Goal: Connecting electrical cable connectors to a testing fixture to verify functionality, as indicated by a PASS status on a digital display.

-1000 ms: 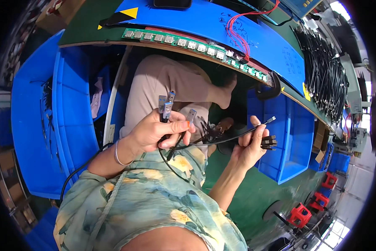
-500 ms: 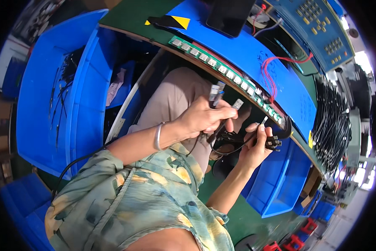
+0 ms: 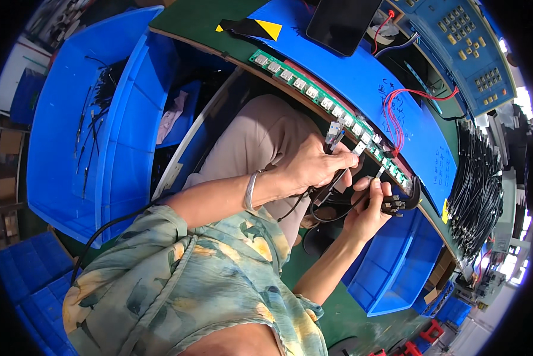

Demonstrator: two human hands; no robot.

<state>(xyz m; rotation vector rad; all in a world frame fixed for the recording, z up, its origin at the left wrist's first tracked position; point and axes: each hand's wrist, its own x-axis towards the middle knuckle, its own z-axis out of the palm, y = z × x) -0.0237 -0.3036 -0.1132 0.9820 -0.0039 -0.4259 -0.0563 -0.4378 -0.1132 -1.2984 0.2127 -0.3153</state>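
My left hand (image 3: pixel 311 166) is closed on several black USB cables. Their flat metal USB plugs (image 3: pixel 336 129) poke up from the fist, and one more USB plug (image 3: pixel 360 148) sits between thumb and finger, right at the sockets of the long green circuit board (image 3: pixel 311 90). Whether it is seated in a socket I cannot tell. Between the fingertips of my right hand (image 3: pixel 368 212) is a slim plug (image 3: pixel 380 172), its tip close to the board's smaller sockets. A cluster of black cable ends (image 3: pixel 393 205) fans out beside that hand's fingers.
The board lies along the bench edge, before a blue mat (image 3: pixel 343 65) with a black phone (image 3: pixel 342 26) and red wires (image 3: pixel 391 113). A blue tester (image 3: pixel 468 53) stands behind. Black cables (image 3: pixel 474 184) are heaped at right. Blue bins (image 3: pixel 130 136) flank me.
Both hands have moved up toward the board, bringing the left USB plug and the right slim plug against its socket row. The whole view has shifted slightly.
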